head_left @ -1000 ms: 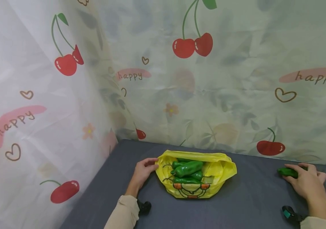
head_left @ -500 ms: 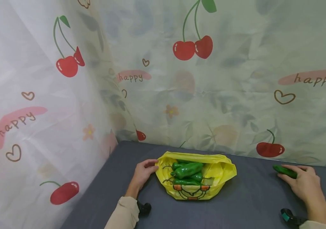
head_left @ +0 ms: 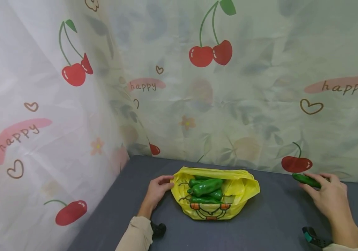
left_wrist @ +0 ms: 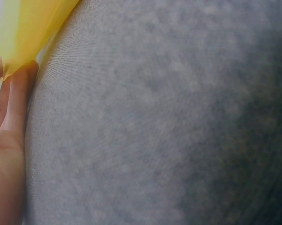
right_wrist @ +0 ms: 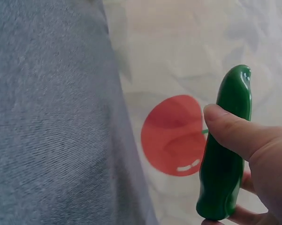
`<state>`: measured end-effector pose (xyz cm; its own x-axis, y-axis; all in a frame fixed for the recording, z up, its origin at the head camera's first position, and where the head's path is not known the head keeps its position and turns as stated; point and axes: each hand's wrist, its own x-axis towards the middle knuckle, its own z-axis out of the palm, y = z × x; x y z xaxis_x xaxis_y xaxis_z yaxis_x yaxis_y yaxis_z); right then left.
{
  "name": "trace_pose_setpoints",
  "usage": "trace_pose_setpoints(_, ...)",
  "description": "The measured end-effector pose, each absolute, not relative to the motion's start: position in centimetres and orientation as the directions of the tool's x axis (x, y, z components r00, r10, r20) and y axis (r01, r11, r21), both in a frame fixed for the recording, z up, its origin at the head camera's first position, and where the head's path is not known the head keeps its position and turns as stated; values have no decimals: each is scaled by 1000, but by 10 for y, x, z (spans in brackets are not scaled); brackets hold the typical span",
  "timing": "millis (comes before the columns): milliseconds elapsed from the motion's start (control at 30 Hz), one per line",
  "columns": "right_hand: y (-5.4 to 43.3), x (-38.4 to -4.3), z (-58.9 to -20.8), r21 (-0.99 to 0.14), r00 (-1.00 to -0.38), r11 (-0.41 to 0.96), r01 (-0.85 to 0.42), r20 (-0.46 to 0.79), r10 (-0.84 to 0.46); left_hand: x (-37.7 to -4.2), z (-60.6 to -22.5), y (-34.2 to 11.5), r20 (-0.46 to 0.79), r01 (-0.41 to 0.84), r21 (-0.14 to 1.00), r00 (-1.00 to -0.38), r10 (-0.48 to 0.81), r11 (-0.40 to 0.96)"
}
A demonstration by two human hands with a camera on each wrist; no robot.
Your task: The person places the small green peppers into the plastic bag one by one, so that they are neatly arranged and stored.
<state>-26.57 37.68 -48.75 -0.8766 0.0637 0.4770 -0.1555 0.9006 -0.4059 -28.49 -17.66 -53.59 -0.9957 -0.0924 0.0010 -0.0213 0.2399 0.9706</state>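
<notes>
A yellow plastic bag with a printed cartoon figure lies mouth open at mid-table in the head view. Several green peppers are piled inside it. At the bag's left edge my left hand pinches the plastic; the left wrist view shows the yellow film between thumb and fingers. Far to the right, my right hand holds another green pepper above the table. In the right wrist view the thumb lies across this smooth, dark green pepper, with fingers behind it.
Grey cloth covers the table. Behind and to the left hang curtains printed with cherries and "happy" lettering, meeting the table's back edge. A black wrist device sits at the right forearm, another black device at the left.
My right hand has lifted the pepper off the table and moved it up and to the left. The left hand stays at the bag's edge, and the bag keeps its place.
</notes>
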Motion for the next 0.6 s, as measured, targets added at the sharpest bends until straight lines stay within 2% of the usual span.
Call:
trace_pose_setpoints(300, 367, -261, -477, -399, -807, 890, -221, 587, 63, -287, -534, -175, 11, -9, 970, -997, -79, 242)
trace_pose_setpoints(600, 346, -256, -470, -391, -782, 868, -306, 623, 5, -284, -536, -175, 21, -2, 974, -995, -99, 227)
